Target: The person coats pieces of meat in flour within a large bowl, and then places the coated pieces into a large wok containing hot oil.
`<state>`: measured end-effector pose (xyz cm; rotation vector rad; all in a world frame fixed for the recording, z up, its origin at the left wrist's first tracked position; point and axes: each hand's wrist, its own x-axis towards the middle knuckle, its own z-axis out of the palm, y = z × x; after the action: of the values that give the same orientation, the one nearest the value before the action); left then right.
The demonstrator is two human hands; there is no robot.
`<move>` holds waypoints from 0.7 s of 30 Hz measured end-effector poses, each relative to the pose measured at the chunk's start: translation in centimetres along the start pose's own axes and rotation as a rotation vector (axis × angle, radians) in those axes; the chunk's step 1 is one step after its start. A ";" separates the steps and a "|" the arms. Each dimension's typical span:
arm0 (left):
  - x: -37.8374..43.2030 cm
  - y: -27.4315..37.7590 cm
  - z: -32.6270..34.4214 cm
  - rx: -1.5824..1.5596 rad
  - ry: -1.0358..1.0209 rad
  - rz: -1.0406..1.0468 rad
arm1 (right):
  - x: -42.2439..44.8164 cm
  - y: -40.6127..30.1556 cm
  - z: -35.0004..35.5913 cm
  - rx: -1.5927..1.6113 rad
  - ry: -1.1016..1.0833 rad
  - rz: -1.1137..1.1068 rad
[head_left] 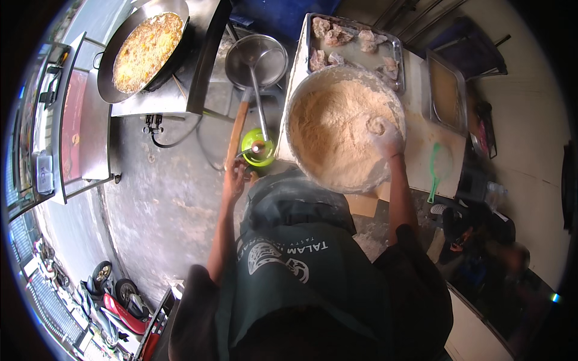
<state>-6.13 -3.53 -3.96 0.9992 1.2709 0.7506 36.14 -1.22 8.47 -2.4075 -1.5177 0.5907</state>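
My right hand [384, 135], dusted with flour, is inside a large round basin [300, 169] of pale orange seasoned flour [334, 113]. Its fingers are curled and coated; whether a piece of food is in them I cannot tell. On the other side, my left hand [235, 177] is closed around the lower end of a long wooden handle [239, 124]. That handle runs up to a large round metal strainer [268, 74]. A metal ladle [258, 101] lies across the strainer, its handle reaching down toward a lime-green container [262, 155].
A metal tray [356, 49] of raw meat pieces stands behind the basin. To its right are a steel pan [461, 104] of liquid and a green slotted utensil [433, 173]. At upper left, a wok [106, 85] of bubbling oil sits on a steel stove [149, 108]. A person [478, 230] is at lower right.
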 end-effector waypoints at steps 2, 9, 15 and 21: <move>0.0 0.1 -0.5 0.017 -0.020 -0.007 | -0.1 0.8 0.3 -0.033 0.077 -0.033; 0.6 -0.3 -3.2 0.107 -0.045 -0.047 | -0.9 -1.6 -2.4 0.121 0.035 -0.075; 1.8 -0.2 -5.0 0.145 -0.112 -0.048 | -1.4 0.6 0.0 1.162 0.107 -0.035; 2.2 -1.6 -7.3 0.175 -0.110 -0.061 | -2.1 0.8 6.4 1.346 0.052 0.113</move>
<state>-13.09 -0.84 -6.32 1.1221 1.2815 0.5368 33.11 -3.57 2.93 -1.3891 -0.5384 1.0800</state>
